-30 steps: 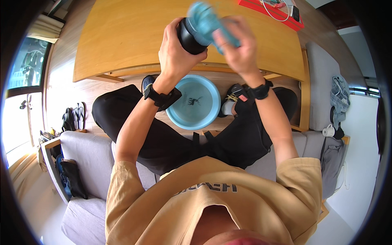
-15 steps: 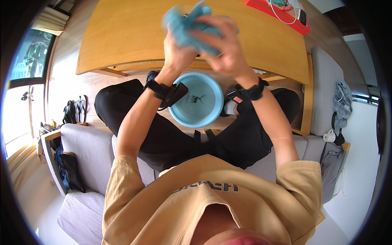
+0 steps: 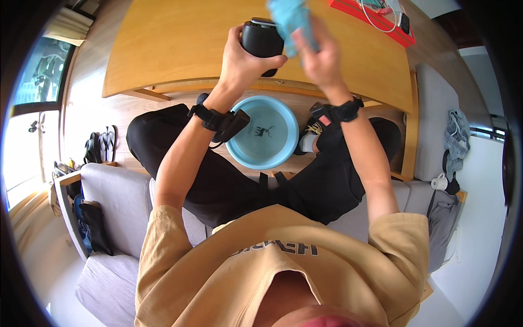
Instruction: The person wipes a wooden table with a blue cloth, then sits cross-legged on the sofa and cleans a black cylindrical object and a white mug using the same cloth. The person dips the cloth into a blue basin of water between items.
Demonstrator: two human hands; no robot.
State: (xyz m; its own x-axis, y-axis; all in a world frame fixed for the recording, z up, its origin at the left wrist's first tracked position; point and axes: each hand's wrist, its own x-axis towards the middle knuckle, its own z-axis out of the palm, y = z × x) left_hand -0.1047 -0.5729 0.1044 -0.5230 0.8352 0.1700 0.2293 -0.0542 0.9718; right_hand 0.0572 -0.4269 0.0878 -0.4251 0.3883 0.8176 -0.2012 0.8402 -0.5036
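Note:
My left hand (image 3: 239, 64) is wrapped round a black, rounded object (image 3: 261, 41) with a grey strip along its far edge, held over the wooden table's near side. I cannot make out its exact kind. To its right, my right hand (image 3: 322, 64) grips a crumpled light-blue cloth (image 3: 291, 23), both blurred by motion. The cloth is beside the black object's right edge; whether they touch is unclear. Below my hands, between my feet, a light-blue basin (image 3: 293, 132) stands on the floor with what looks like water and a dark deer print in it.
The wooden table (image 3: 174, 43) spans the far side, bearing a red tray (image 3: 376, 23) with a white cable at its far right. A grey sofa (image 3: 117, 191) lies beneath me. Dark slippers (image 3: 103, 144) are on the floor at left; a white mug (image 3: 439, 182) is at right.
The cloth was wrapped over what my hands held together. My right hand has drawn it away to the right, uncovering the black object in my left hand.

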